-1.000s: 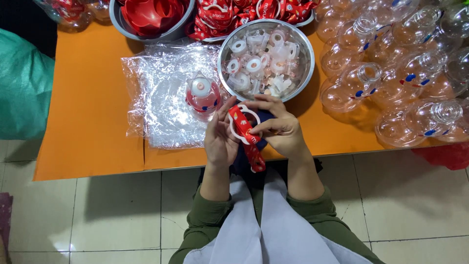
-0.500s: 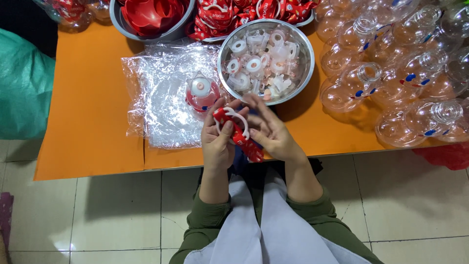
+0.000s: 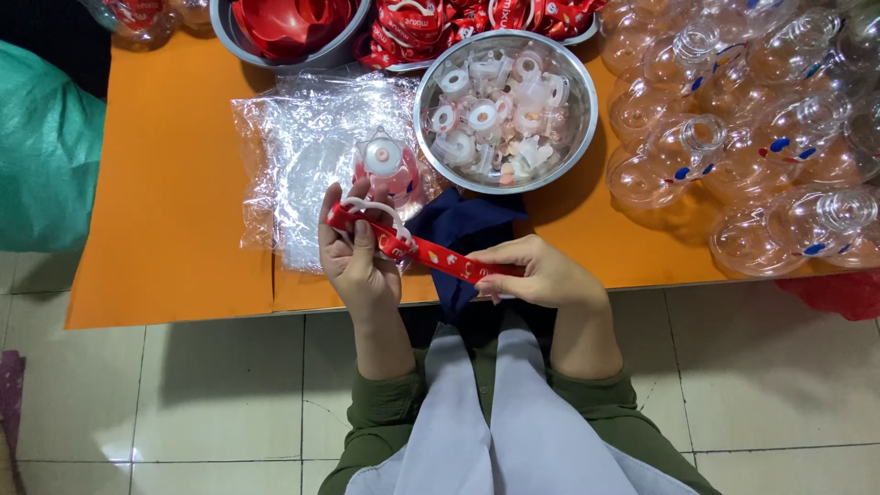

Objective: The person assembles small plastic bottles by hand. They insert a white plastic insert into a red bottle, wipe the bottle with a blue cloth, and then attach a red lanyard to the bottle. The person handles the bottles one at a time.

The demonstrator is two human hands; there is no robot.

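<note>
Half a second ago my two hands were close together over a bunched red strap; now they are apart and the red strap (image 3: pixel 431 254) is drawn out almost straight between them. I judge this means the strap is already threaded through the white plastic ring (image 3: pixel 371 209) and I am pulling it to length.

My left hand (image 3: pixel 359 261) is closed around the ring end, the thumb pressing the strap against the fingers. My right hand (image 3: pixel 541 273) pinches the other end of the strap between thumb and fingertips. The strap hangs just over the near edge of the orange table (image 3: pixel 156 229), above a dark blue cloth (image 3: pixel 463 240).

The strap is flat woven ribbon, red with small pale marks. The ring is smooth, hard plastic. Just behind my left hand stands a clear bottle with a red and white cap (image 3: pixel 385 165) on a crinkled transparent plastic bag (image 3: pixel 293 156). The round steel bowl (image 3: pixel 587 128) holds many white and translucent plastic parts. To the right lie clear round bottles (image 3: pixel 761 165), glossy, with blue dots. At the far edge are more red straps (image 3: pixel 431 23) and a bowl of red plastic parts (image 3: pixel 293 23).
</note>
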